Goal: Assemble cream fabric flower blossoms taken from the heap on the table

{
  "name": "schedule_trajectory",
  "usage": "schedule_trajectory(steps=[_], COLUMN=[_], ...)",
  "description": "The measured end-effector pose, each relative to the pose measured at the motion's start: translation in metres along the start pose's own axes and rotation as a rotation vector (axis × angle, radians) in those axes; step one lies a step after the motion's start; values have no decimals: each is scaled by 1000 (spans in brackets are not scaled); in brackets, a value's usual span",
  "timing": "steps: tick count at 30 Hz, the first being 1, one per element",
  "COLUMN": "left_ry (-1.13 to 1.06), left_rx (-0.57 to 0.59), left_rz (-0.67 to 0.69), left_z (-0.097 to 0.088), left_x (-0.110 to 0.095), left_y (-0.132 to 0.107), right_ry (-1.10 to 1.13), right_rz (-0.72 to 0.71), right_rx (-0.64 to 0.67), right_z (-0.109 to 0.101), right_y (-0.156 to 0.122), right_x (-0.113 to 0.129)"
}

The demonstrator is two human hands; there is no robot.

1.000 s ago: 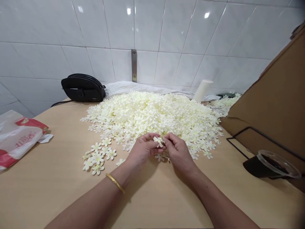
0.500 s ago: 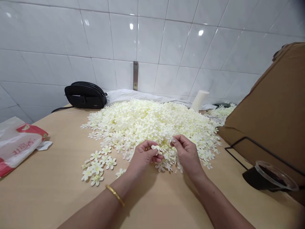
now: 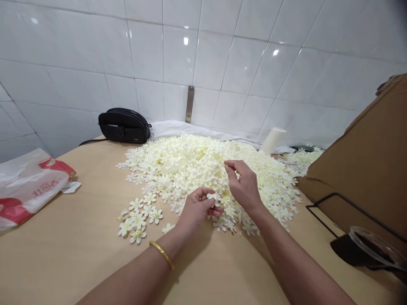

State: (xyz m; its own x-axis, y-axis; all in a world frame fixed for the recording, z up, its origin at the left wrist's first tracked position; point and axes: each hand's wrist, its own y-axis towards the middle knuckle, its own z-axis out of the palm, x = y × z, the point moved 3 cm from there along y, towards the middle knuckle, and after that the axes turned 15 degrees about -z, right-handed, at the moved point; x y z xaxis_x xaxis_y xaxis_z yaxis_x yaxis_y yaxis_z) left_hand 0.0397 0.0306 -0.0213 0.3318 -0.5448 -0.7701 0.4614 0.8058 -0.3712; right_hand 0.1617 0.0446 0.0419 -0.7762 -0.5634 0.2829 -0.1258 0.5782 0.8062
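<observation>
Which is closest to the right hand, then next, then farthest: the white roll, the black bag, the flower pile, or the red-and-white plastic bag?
1. flower pile, right under the right hand.
2. white roll, back right, near the wall.
3. black bag, back left, by the wall.
4. red-and-white plastic bag, far left edge of the table.

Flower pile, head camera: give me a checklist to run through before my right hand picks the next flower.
1. Left hand grips one flower at its fingertips: ok.
2. Right hand is over the flower pile, within reach: ok.
3. Right hand's fingertips free of any flower: cannot tell.
4. Bare table near the hands for setting things down: ok.
5. Small flower cluster lies apart from the pile: ok.
6. Lidded cup stands apart from the right forearm: ok.
</observation>
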Motion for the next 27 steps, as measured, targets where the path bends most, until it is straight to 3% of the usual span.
schedule_trajectory(steps=[6,15,21,27], left_ry=[-42,24,122,261], left_rx=[78,80,49,-30], left_rz=[-36,2,-42,-18], left_z=[-3,-1,1,1], left_x=[6,5,3,-1], left_y=[5,5,0,-4], right_ry=[298,389,492,483], right_rz=[51,219,369,384], right_rx=[235,292,237,230], right_z=[-10,-3,-3,-1], right_y=[-42,-54,-57,-58], right_x=[23,19,8,3])
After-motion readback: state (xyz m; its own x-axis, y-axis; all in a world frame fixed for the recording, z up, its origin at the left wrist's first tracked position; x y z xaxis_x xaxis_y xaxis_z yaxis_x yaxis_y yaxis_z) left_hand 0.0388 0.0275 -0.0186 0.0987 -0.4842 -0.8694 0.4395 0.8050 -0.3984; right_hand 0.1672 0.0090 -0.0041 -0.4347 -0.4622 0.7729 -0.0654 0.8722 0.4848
